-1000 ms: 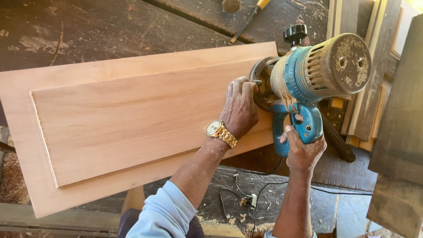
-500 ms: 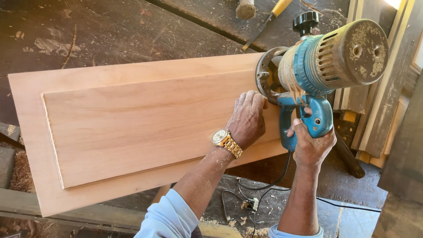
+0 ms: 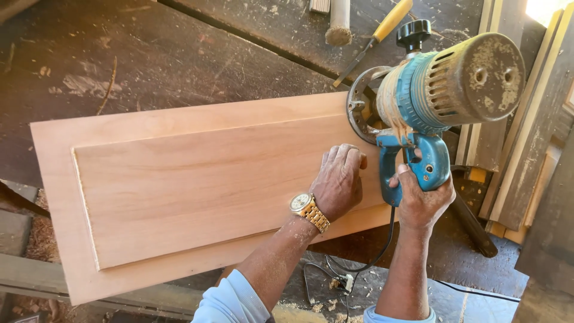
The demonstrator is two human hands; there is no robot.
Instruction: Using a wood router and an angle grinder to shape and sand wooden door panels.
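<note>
A light wooden panel (image 3: 179, 179) with a raised centre field lies on a dark workbench (image 3: 149, 54). My left hand (image 3: 339, 182), with a gold wristwatch, presses flat on the panel near its right end. My right hand (image 3: 421, 200) grips the blue handle of an electric router (image 3: 442, 90). The router has a blue body and a dusty metal motor cap, and its round base sits on the panel's right end, by the upper corner.
A yellow-handled chisel (image 3: 376, 36) and a round wooden handle (image 3: 339, 24) lie on the bench beyond the panel. Wooden slats (image 3: 532, 131) lean at the right. A black power cord (image 3: 371, 263) hangs below the router. Sawdust is scattered about.
The router has moved up along the panel's right end toward the upper corner. My left hand has stayed pressed on the panel close by.
</note>
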